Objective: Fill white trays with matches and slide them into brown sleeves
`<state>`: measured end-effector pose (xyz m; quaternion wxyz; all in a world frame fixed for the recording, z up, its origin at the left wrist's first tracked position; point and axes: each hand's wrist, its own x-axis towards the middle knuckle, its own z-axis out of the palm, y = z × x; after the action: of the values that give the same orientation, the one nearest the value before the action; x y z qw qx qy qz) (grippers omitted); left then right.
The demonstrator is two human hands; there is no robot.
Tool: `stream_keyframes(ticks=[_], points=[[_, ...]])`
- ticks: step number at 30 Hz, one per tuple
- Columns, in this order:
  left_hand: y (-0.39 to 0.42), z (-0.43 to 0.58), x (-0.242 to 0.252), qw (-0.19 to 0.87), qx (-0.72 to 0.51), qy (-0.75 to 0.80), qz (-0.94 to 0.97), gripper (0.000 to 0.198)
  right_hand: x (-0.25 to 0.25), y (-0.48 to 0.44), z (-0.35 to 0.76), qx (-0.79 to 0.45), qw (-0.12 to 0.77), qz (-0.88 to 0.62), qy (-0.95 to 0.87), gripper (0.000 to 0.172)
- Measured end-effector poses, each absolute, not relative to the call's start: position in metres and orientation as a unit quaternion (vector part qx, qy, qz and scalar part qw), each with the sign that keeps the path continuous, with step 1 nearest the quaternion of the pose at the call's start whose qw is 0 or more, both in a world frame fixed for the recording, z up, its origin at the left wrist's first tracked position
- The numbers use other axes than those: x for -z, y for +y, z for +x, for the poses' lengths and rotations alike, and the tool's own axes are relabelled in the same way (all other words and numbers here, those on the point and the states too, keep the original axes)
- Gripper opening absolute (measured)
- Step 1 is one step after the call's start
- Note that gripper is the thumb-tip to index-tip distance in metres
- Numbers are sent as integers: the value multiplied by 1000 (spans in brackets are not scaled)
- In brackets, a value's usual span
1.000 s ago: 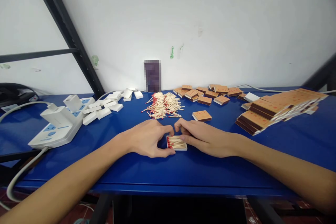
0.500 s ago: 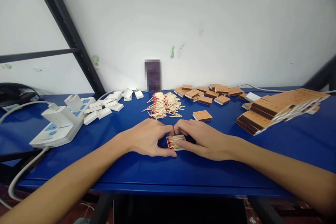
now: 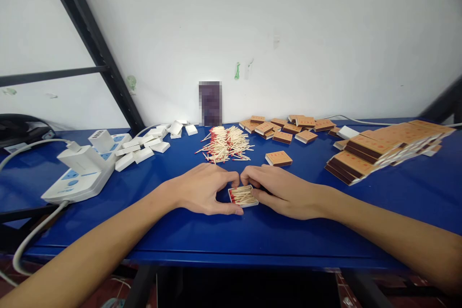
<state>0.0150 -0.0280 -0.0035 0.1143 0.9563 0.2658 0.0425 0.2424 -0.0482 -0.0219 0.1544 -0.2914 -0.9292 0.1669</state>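
Note:
A small white matchbox tray (image 3: 250, 204) lies on the blue table, filled with red-tipped matches (image 3: 241, 196) whose heads point left. My left hand (image 3: 202, 189) closes round its left end, index finger at the far side and thumb at the near side. On the right, my right hand (image 3: 285, 193) has its thumb at the tray's right end, by the match ends, and its curled fingers at the far edge. Just beyond the hands is a heap of loose matches (image 3: 227, 144). One closed matchbox (image 3: 278, 158) rests behind my right hand.
White empty-looking trays (image 3: 144, 154) are piled at the left, beside a power strip (image 3: 81, 184) with plugged-in chargers. Orange matchbox sleeves (image 3: 305, 122) lie scattered at the back right, and matchboxes are stacked (image 3: 371, 147) farther right. A pixelated dark object (image 3: 210, 104) leans against the wall.
My right thumb has slid right, off the middle of the matches to the tray's right end, uncovering more of them. My left hand has stayed almost still.

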Motion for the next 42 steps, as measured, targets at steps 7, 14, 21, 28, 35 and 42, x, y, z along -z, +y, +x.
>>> stream_keyframes(ticks=[7,14,21,28,35,42], points=[[-29,16,2,108,-42,265,957,42,22,-48,241,-187,166,-292,-923,5],[-29,15,1,101,-33,274,956,33,26,-45,243,-214,178,-306,-910,12],[-25,11,2,44,-28,294,954,32,20,-45,244,-126,195,-336,-913,17],[-26,10,1,-5,-12,280,960,31,15,-30,268,159,90,-442,-878,31],[-23,7,1,-20,-10,277,961,31,11,-32,280,81,17,-488,-869,20],[-22,5,1,-21,-4,276,961,31,3,-49,259,-54,61,-377,-923,35]])
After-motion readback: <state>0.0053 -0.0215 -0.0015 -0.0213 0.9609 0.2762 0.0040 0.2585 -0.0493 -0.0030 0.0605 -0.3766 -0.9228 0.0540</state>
